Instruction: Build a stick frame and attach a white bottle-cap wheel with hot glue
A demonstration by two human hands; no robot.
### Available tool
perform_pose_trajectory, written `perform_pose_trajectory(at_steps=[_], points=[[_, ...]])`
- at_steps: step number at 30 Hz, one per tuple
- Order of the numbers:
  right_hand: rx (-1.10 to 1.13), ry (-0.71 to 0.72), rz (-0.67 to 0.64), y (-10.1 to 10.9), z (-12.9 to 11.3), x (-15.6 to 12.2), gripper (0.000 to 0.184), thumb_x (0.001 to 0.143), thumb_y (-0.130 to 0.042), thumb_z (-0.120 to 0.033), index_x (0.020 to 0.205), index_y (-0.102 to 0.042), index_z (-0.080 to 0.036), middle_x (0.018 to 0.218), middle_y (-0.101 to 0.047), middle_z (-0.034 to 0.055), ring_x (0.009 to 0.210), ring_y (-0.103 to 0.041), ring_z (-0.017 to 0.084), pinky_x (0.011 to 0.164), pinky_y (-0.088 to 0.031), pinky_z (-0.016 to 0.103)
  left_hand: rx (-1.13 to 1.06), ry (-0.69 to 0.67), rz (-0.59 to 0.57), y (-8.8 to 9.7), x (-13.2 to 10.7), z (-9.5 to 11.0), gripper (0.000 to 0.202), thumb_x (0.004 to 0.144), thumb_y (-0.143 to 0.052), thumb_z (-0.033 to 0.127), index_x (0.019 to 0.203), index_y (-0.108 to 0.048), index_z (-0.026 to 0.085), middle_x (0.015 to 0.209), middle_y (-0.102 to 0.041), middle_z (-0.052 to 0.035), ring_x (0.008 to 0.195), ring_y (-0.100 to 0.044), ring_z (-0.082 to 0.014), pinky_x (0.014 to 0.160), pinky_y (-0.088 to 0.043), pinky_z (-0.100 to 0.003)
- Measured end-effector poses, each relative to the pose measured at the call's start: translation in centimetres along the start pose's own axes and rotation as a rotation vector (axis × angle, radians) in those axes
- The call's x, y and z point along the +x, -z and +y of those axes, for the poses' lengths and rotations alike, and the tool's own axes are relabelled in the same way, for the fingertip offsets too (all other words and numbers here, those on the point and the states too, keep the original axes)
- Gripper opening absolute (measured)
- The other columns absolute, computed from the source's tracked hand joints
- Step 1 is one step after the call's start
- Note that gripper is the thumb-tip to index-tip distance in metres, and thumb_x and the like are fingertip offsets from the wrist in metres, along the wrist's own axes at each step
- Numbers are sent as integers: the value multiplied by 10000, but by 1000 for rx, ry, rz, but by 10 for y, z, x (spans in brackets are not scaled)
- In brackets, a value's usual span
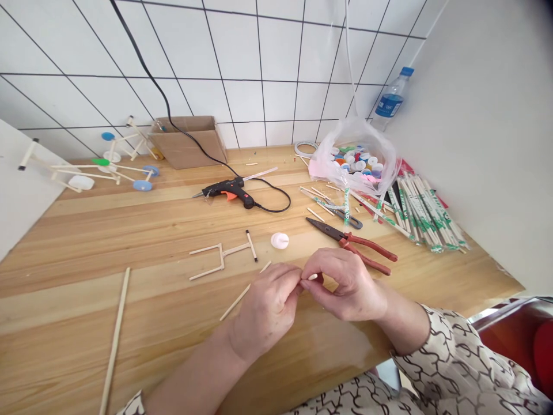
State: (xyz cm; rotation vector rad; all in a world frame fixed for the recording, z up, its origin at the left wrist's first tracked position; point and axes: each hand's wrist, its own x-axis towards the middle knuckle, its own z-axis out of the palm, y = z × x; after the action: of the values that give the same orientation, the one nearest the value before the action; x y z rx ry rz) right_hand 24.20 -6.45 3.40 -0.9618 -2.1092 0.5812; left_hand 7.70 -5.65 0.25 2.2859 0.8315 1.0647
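Note:
My left hand and my right hand meet fingertip to fingertip above the front of the table. Between the thumb and forefinger of the right hand a short pale wooden stick shows its end; the rest is hidden by the fingers. The left fingers are pinched against the same spot. Partly behind the left hand is a thin wooden stick. Just beyond lie a glued stick frame with a black-tipped crossbar and pale pink bottle caps. Red-handled pliers rest beyond the right hand.
A black glue gun lies mid-table, its cord running up the wall. Stick models with cap wheels and a cardboard box stand back left. At right are a bag of caps, wrapped chopsticks and a bottle. A long stick lies front left.

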Motion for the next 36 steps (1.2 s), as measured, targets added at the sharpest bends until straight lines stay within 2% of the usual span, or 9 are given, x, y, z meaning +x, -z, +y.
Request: perform_pose_trajectory(at_steps=[5,11,17,25,31,36], points=[[21,-79,-34,0,1,1,91,747,-507,-78,747,-533,-165,633,-589,12,550,-547,110,525,-446,214,-7,14,-1,-3,0,-5,195,851,-461,70,814,-626,167,753,-676,-43,710,-616,-153,659,-501,-262],[-7,-10,16,0,-1,1,79,769,-500,-98,763,-530,-171,641,-589,13,562,-540,110,530,-448,218,3,14,22,-1,0,-1,172,856,-474,100,804,-623,170,752,-678,-45,703,-618,-154,652,-500,-263],[56,-160,-75,2,-1,3,89,752,-504,-89,723,-528,-170,616,-593,-1,520,-544,96,502,-452,198,-40,78,-33,-1,2,-2,192,848,-464,95,757,-613,176,722,-674,-37,673,-616,-150,626,-498,-254],[64,-199,-59,4,-3,2,89,746,-516,-85,716,-534,-167,612,-590,1,525,-552,103,498,-444,199,-94,135,-20,-2,1,0,182,845,-483,114,726,-607,174,706,-672,-30,675,-620,-146,630,-498,-243],[6,-81,-12,2,-3,1,83,779,-495,-107,736,-513,-176,614,-576,4,533,-535,107,512,-437,209,-128,121,27,0,2,2,185,835,-483,99,737,-622,173,698,-663,-29,674,-619,-141,629,-495,-237],[-56,-34,-57,0,-2,1,97,774,-469,-96,753,-486,-189,624,-558,-3,522,-505,103,500,-416,203,-126,105,-10,0,2,-2,234,813,-458,50,747,-640,182,678,-667,-13,639,-616,-127,606,-497,-224]])
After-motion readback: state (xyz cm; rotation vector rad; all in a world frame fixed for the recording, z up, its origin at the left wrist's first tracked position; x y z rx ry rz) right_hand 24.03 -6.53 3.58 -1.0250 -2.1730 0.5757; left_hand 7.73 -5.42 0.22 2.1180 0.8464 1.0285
